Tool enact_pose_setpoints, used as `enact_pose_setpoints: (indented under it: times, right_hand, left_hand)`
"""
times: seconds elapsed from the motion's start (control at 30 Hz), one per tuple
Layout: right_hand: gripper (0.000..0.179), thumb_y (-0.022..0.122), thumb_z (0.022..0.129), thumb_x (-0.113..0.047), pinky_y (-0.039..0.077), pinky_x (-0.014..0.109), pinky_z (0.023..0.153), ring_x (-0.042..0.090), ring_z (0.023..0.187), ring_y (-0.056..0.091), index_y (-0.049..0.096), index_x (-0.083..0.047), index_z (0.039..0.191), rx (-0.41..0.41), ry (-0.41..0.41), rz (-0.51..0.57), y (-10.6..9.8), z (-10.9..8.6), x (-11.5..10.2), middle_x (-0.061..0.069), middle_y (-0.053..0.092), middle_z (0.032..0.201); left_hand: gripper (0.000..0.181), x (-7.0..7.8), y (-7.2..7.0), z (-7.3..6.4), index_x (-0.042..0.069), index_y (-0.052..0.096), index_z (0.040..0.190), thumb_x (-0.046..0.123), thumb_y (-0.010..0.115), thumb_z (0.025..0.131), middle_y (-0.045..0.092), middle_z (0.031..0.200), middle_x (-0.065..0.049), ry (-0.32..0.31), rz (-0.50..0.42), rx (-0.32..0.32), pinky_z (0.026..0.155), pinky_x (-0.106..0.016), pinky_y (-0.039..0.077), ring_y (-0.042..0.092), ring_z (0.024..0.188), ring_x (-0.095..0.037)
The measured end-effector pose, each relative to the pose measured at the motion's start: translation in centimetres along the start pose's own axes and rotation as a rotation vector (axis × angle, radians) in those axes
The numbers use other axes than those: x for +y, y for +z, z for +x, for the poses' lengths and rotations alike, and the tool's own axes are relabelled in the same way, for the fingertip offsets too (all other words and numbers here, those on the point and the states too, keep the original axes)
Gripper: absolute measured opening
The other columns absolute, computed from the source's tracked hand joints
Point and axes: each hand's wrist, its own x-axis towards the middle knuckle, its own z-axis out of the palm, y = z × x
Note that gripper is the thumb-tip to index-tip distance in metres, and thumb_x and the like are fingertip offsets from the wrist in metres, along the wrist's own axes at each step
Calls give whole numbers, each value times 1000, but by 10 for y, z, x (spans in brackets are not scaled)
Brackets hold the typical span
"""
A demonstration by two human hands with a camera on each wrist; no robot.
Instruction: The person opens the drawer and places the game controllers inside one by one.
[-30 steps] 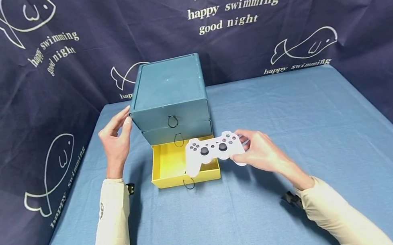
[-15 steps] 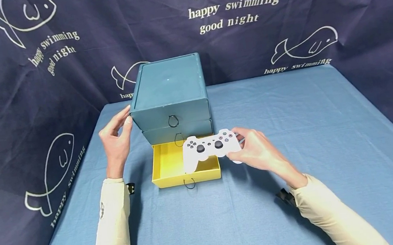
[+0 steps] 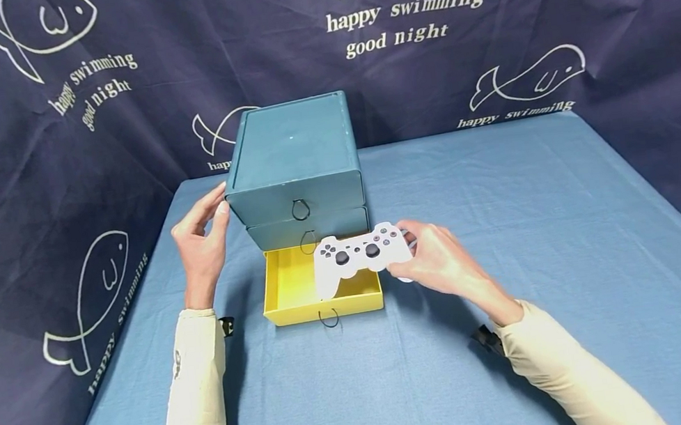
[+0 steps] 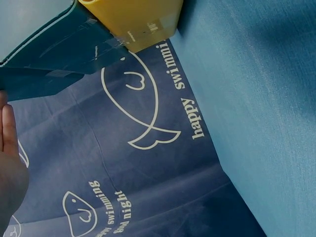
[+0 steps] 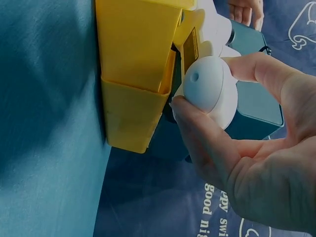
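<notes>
A white game controller (image 3: 355,256) is held by its right grip in my right hand (image 3: 437,257), over the pulled-out yellow drawer (image 3: 288,278). In the right wrist view, thumb and fingers pinch the rounded end of the controller (image 5: 205,84), close beside the yellow drawer wall (image 5: 138,44). My left hand (image 3: 201,235) rests its fingertips at the left front edge of the teal drawer unit (image 3: 291,144), fingers extended. Only part of the left hand (image 4: 10,163) shows in the left wrist view, against the teal side. The controller hides the drawer's right part.
Two teal drawers with black loop handles (image 3: 300,209) are closed above the yellow one, which has its own black loop (image 3: 329,319). The unit stands on a blue tablecloth (image 3: 473,211). A navy curtain (image 3: 402,86) with white fish prints hangs behind and at the sides.
My right hand has carried the controller slightly left and away from me, farther over the yellow drawer. The left hand and the drawer unit have stayed in place.
</notes>
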Motion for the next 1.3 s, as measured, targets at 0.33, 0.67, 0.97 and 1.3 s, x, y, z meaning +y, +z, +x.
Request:
enact_pose_setpoints:
  times: [0.33,0.67,0.97,1.3]
  right_hand:
    - [54,76,76,-12,47,34,60,19,67,59,63,-1,128,24,-45,-36,10,3,-10,4,67,81]
    - [56,78,76,-12,49,35,62,21,73,60,63,0,129,34,-66,-33,16,6,-15,8,68,88]
    - [64,76,75,-12,49,34,60,20,71,61,59,2,136,26,-50,-15,23,7,-19,7,69,88]
    - [65,79,75,-12,49,33,58,19,70,60,59,2,135,26,-83,-11,32,11,-24,9,68,91]
  left_hand:
    - [30,1,1,0,-2,73,126,-1,67,97,74,121,-11,-4,5,0,92,-27,51,71,105,-13]
    - [29,0,2,1,-4,73,124,-5,66,96,74,118,-14,6,-24,12,94,-29,51,72,103,-14]
    - [29,0,2,0,-6,73,124,-6,66,95,74,119,-14,9,-30,11,93,-28,51,72,103,-13]
    - [29,-1,2,0,-5,73,123,-4,67,95,74,118,-14,9,-25,14,94,-29,52,72,103,-14]
